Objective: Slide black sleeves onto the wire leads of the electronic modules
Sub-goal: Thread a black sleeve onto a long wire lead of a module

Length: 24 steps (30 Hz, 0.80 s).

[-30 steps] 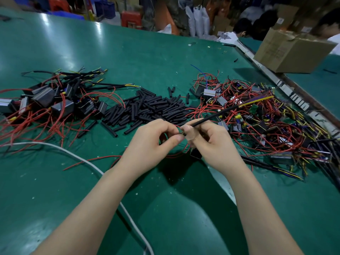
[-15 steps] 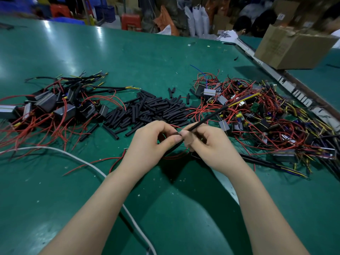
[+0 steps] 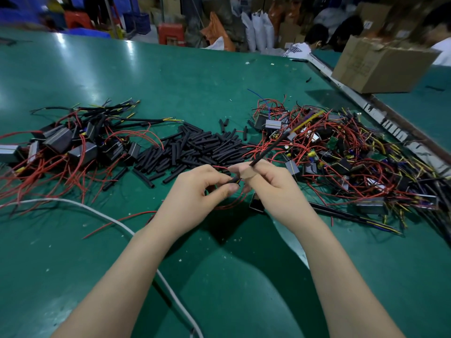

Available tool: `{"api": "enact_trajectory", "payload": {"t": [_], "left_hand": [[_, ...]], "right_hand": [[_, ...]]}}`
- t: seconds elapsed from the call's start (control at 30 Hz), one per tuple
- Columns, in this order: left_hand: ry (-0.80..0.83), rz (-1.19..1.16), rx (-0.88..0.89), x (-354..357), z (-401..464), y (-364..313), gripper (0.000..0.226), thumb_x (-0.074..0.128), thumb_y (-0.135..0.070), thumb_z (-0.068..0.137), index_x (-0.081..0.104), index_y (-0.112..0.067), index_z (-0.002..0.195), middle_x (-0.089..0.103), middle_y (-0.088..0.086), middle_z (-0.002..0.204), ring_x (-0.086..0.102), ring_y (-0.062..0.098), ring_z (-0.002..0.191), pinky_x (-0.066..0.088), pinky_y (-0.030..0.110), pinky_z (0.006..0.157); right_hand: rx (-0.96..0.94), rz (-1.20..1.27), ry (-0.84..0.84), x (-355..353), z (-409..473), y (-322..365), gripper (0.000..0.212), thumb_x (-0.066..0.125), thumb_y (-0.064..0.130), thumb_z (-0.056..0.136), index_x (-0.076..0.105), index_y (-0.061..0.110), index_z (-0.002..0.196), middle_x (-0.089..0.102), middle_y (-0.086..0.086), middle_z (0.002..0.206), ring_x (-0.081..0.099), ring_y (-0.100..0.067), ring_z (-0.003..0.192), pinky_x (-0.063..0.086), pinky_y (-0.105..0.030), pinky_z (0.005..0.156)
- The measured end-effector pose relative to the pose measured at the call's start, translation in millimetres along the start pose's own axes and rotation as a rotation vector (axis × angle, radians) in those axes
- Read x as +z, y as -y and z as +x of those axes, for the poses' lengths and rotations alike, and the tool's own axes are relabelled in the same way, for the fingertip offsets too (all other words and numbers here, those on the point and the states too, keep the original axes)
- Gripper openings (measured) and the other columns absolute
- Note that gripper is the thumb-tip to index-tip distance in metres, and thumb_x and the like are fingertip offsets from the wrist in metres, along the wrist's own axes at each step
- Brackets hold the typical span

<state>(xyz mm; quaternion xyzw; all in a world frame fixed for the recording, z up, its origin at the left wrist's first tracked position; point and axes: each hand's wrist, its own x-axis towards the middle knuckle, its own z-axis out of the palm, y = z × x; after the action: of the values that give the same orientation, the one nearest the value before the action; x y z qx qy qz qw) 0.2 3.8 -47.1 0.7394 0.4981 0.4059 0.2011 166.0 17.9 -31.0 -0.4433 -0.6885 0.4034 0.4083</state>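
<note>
My left hand [image 3: 195, 198] pinches a short black sleeve [image 3: 233, 179] between thumb and fingers. Touching it, my right hand [image 3: 271, 184] grips a long black-sleeved lead [image 3: 271, 150] that slants up to the right and ends in a yellow tip. Red wires loop under both hands, and a module [image 3: 256, 203] hangs partly hidden below my right hand. Behind my hands lies a pile of loose black sleeves [image 3: 192, 147]. Sleeved modules [image 3: 73, 140] lie at the left, and a tangle of unsleeved modules [image 3: 353, 162] with red and yellow wires lies at the right.
All of it rests on a green table [image 3: 170, 81]. A white cable [image 3: 102, 215] curves across the near left of the table. A cardboard box [image 3: 380, 64] stands at the far right beyond a metal rail [image 3: 366, 106]. People and stacked goods are in the background.
My left hand's fingers have shifted along the lead, with a short sleeve now showing between the two hands. The long lead has tilted steeper, its yellow tip drawn back toward me.
</note>
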Motion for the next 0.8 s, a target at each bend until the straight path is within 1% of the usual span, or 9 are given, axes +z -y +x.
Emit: {"api": "enact_trajectory", "payload": {"t": [0.07,0.2,0.3,0.37,0.47,0.57,0.63,0.73,0.8], "left_hand": [[-0.035,0.040,0.003,4.0,-0.6,-2.0,0.010,0.072,-0.020,0.082,0.075,-0.013,0.088,0.063,-0.001,0.080,0.057,0.012,0.075,0.042,0.024,0.072],[-0.075,-0.124,-0.102,4.7,0.1,-2.4,0.010,0.073,-0.029,0.079,0.068,-0.024,0.087,0.065,-0.013,0.075,0.056,-0.005,0.069,0.039,0.006,0.065],[-0.004,-0.177,-0.132,-1.7,0.0,0.1,0.022,0.067,-0.051,0.071,0.064,-0.033,0.084,0.067,-0.016,0.076,0.058,-0.006,0.069,0.041,0.006,0.066],[0.086,-0.142,-0.131,-4.9,0.0,3.1,0.026,0.066,-0.055,0.066,0.065,-0.036,0.084,0.068,-0.019,0.079,0.058,-0.006,0.071,0.041,0.008,0.068],[0.119,-0.179,-0.155,-5.1,1.5,7.8,0.018,0.074,-0.040,0.074,0.065,-0.040,0.089,0.067,-0.016,0.078,0.057,-0.004,0.071,0.044,0.016,0.071],[0.094,-0.249,-0.154,-3.5,1.4,8.8,0.026,0.078,-0.024,0.076,0.064,-0.039,0.091,0.067,-0.023,0.074,0.058,-0.006,0.066,0.044,0.011,0.068],[0.083,-0.252,-0.149,-0.9,0.3,7.5,0.026,0.078,-0.023,0.075,0.064,-0.039,0.091,0.067,-0.023,0.073,0.059,-0.006,0.066,0.044,0.011,0.068],[0.082,-0.282,-0.162,1.8,-0.2,5.3,0.026,0.077,-0.022,0.077,0.064,-0.037,0.093,0.067,-0.022,0.073,0.059,-0.006,0.066,0.043,0.009,0.067],[0.100,-0.313,-0.186,-0.3,-0.5,3.0,0.025,0.077,-0.026,0.076,0.064,-0.037,0.094,0.069,-0.020,0.075,0.060,-0.005,0.068,0.045,0.013,0.071]], "right_hand": [[-0.010,-0.023,0.022,1.4,0.1,-0.3,0.020,0.051,0.019,0.097,0.069,0.025,0.096,0.057,0.014,0.083,0.054,0.007,0.068,0.040,-0.007,0.062],[0.018,0.072,-0.031,-0.6,1.9,-0.4,0.015,0.055,0.022,0.095,0.070,0.025,0.095,0.063,0.012,0.087,0.053,0.005,0.063,0.040,-0.008,0.059],[0.066,0.251,-0.154,-2.0,2.2,-0.2,0.008,0.062,0.016,0.091,0.067,0.023,0.092,0.064,0.011,0.072,0.056,-0.002,0.057,0.040,-0.011,0.053],[0.084,0.288,-0.211,-3.3,2.5,-0.6,0.004,0.065,0.016,0.089,0.065,0.020,0.087,0.063,0.010,0.069,0.056,-0.003,0.055,0.041,-0.012,0.051],[0.067,0.291,-0.194,-3.3,2.3,-0.5,0.005,0.065,0.016,0.089,0.065,0.019,0.085,0.065,0.007,0.072,0.056,-0.004,0.056,0.041,-0.011,0.051],[0.038,0.302,-0.149,-1.6,1.6,0.1,0.004,0.066,0.013,0.088,0.066,0.017,0.087,0.064,0.008,0.069,0.054,-0.004,0.054,0.040,-0.010,0.052],[0.027,0.274,-0.138,-0.9,1.1,0.2,0.005,0.066,0.013,0.088,0.065,0.017,0.087,0.064,0.010,0.066,0.053,-0.003,0.054,0.042,-0.012,0.054],[-0.016,0.163,-0.166,0.0,1.2,0.3,0.009,0.066,0.013,0.089,0.064,0.021,0.085,0.063,0.015,0.064,0.055,-0.002,0.061,0.048,-0.021,0.065],[-0.023,0.171,-0.199,1.4,1.1,1.0,0.010,0.065,0.012,0.089,0.065,0.021,0.084,0.063,0.013,0.067,0.056,-0.002,0.065,0.049,-0.024,0.067]]}}
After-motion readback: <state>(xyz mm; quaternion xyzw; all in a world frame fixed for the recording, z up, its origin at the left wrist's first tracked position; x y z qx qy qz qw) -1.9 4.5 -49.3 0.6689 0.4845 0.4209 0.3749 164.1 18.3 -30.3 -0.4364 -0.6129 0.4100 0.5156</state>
